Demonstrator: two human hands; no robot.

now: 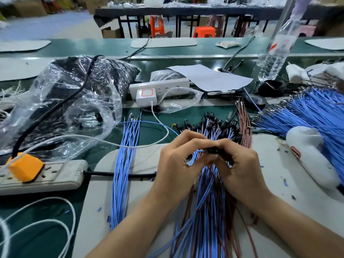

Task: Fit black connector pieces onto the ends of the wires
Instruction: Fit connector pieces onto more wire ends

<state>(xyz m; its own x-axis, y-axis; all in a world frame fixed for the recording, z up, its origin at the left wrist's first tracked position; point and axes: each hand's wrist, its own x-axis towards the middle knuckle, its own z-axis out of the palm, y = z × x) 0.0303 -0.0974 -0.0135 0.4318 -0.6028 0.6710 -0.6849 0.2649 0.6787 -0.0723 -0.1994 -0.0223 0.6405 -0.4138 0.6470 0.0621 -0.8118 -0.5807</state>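
Both hands meet over the grey mat at centre. My right hand pinches a small black connector piece. My left hand pinches the end of a blue wire right against that piece. Below the hands a bundle of blue and brown wires fans toward me. Behind the hands lies a cluster of wires with black connector pieces on their ends. A separate bunch of bare blue wires lies to the left.
A big sheaf of blue wires lies at right, beside a white glue-gun-like tool. A power strip with an orange plug sits at left, near a plastic bag of black parts. A water bottle stands behind.
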